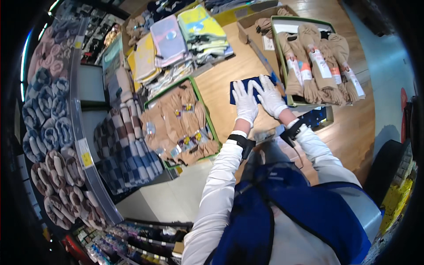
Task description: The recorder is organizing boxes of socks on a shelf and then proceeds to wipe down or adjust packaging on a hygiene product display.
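My left hand [245, 100] and my right hand [270, 98], both in white gloves, lie side by side on a folded navy cloth [234, 99] on the wooden table [214, 77]. Their fingers are stretched out and slightly spread over it, pointing away from me. A green-rimmed box [316, 66] of rolled tan hosiery with paper bands stands just right of my right hand. Left of my hands is a green-rimmed tray [174, 121] of tan garments with small labels.
Folded pastel textiles [165, 37] are stacked at the back. A cardboard box [254, 42] sits behind the hosiery. On the left are shelves of rolled fleece [48, 115] and checked blankets [128, 150]. Racks of goods [132, 238] line the bottom left. Wooden flooring [353, 132] shows at right.
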A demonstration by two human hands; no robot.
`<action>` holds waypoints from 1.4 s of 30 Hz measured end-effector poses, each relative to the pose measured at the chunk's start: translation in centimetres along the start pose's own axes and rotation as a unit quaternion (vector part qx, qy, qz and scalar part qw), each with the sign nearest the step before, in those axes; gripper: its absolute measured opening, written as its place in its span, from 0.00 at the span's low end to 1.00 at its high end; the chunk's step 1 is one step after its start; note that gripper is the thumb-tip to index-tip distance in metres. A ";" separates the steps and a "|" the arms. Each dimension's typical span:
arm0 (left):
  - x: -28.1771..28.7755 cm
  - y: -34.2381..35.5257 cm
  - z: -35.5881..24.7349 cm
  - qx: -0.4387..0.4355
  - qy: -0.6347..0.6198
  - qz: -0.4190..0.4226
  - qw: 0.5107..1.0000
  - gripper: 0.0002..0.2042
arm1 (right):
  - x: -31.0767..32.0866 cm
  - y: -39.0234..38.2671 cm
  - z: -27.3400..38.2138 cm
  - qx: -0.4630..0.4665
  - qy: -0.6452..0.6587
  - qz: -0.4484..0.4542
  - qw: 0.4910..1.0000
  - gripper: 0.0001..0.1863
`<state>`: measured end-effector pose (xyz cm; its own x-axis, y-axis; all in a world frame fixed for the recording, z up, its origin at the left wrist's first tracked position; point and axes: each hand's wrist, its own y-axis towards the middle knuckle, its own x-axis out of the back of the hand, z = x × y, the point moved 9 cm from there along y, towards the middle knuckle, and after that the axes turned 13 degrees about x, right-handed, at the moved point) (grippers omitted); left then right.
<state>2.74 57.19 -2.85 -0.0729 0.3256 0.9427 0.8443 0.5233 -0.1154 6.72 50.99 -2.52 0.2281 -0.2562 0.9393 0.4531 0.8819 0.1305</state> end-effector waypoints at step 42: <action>2.2 6.7 5.5 0.097 0.062 -0.014 0.993 0.25 | -2.1 8.0 0.8 -0.078 0.009 -0.034 0.996 0.27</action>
<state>5.33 65.73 -3.30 -0.0187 0.2152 0.9764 0.7233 0.6772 -0.1354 9.16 58.93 -3.22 0.2079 -0.3210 0.9240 0.5958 0.7907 0.1406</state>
